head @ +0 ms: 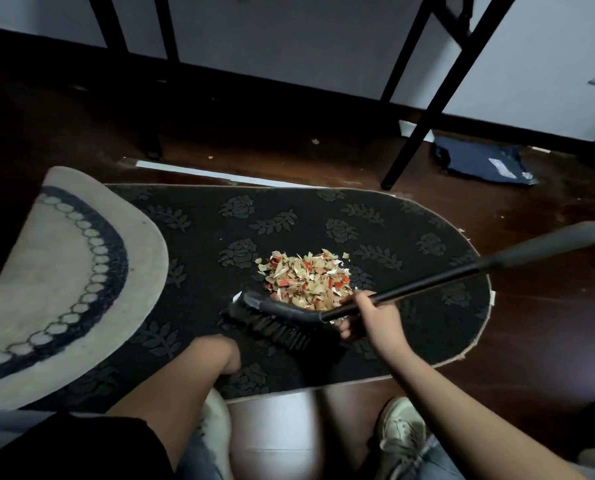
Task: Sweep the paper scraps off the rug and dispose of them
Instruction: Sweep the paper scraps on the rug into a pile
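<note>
Knees and shoes [401, 441] frame our crouch at the rug's [192, 306] near edge. Our right hand [362, 318] grips the brush [278, 320] low on its handle, bristles down beside the scraps [306, 280]. Our left hand [232, 356] lies mostly hidden behind the forearm; we cannot tell its state. Scraps sit heaped mid-rug, just beyond the right hand, touching the brush. A hard flick, we judge, could scatter them onto the floor [531, 323] or snag them in the pile.
</note>
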The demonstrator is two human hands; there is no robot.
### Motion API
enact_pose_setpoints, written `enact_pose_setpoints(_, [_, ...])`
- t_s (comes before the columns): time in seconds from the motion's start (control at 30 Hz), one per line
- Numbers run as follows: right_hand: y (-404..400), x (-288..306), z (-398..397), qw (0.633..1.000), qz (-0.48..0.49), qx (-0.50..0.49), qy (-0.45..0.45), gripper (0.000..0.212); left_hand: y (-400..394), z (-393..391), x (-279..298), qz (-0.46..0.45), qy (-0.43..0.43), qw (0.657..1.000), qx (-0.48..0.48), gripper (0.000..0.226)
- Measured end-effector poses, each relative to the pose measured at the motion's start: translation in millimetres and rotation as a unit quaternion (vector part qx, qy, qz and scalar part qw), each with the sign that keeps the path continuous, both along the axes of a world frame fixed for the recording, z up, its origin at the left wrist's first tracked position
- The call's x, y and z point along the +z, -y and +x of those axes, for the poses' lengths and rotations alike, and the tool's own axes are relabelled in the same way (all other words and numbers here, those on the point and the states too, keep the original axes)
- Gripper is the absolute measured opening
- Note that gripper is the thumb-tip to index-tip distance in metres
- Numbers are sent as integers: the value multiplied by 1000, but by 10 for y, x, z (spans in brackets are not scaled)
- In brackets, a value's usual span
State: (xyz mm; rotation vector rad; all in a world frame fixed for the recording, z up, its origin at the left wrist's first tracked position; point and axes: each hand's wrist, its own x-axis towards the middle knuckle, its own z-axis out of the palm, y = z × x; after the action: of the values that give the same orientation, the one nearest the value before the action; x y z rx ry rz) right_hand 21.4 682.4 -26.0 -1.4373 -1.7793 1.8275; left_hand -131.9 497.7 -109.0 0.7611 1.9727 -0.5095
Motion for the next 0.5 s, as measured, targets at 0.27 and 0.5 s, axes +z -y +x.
enact_pose_setpoints(0.27, [213,-404,-312,993,82,3,84,37,338,-120,-149,-15,-3,999,40,50])
enact_pose_setpoints(0.5, [272,-166,-284,991,51,-123,-2,31,393,-178,-209,-25,1,998,59,49])
